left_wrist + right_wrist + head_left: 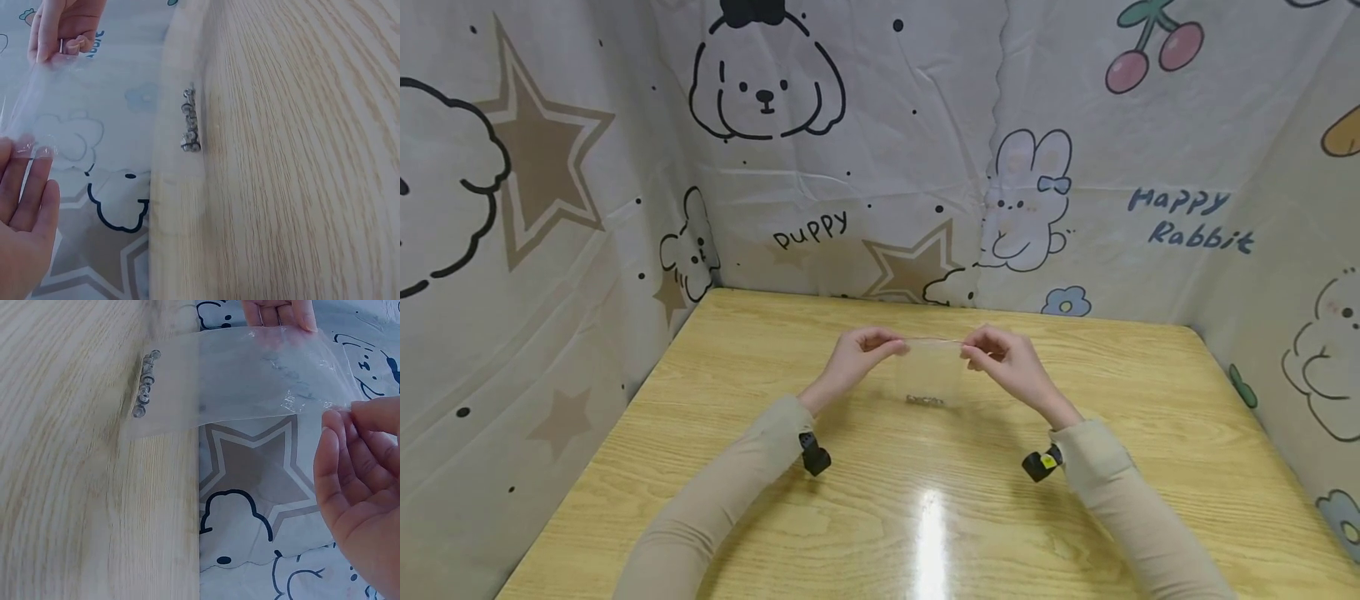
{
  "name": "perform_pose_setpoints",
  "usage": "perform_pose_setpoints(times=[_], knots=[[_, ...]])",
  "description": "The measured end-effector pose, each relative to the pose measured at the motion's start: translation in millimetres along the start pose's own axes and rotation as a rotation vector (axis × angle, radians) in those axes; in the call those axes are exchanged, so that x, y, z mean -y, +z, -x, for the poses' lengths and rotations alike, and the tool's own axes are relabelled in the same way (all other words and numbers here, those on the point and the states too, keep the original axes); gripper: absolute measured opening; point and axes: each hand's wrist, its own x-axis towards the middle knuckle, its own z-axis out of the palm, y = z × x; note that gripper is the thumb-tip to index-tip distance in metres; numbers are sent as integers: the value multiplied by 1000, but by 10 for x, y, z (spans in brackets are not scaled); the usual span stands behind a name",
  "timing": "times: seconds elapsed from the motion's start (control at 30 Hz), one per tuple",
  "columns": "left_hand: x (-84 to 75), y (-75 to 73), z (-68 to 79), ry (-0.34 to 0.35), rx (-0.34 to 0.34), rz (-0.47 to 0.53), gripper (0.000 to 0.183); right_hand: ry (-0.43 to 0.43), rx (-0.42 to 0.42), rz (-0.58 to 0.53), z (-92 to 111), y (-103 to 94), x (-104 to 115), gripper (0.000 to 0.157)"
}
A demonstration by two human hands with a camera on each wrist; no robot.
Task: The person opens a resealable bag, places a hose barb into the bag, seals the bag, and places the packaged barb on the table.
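A clear plastic bag (pixel 928 371) hangs upright over the table, stretched between both hands. Several small metal screws or nuts (pixel 190 122) lie in a row along its bottom; they look like small hardware (pixel 146 384) in the right wrist view too, though their exact kind is hard to tell. My left hand (pixel 861 354) pinches the bag's top left corner between thumb and fingers. At the top right corner, my right hand (pixel 1003 362) pinches the same edge. Whether the bag's mouth is sealed cannot be made out.
The wooden table (pixel 865 517) spreads beneath both arms, with a bright light reflection near its front. A printed cloth (pixel 880 167) with cartoon animals stands along the back and both sides. Small black cameras (pixel 815 454) sit on the wrists.
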Motion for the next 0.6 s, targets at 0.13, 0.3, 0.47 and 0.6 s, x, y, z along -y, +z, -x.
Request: perform_pose_setpoints(times=[0.13,0.3,0.47,0.6], knots=[[-18,26,-10,-6,-15,-14,21,-18,-2,2,5,14,-4,13],[-11,52,-23,-3,-13,-23,20,-17,-15,-29,-10,60,-92,12],[-29,68,-24,-1,-8,-4,20,8,-21,-16,-3,94,37,11],[-18,72,-27,7,9,-4,21,1,-19,6,9,95,199,11]])
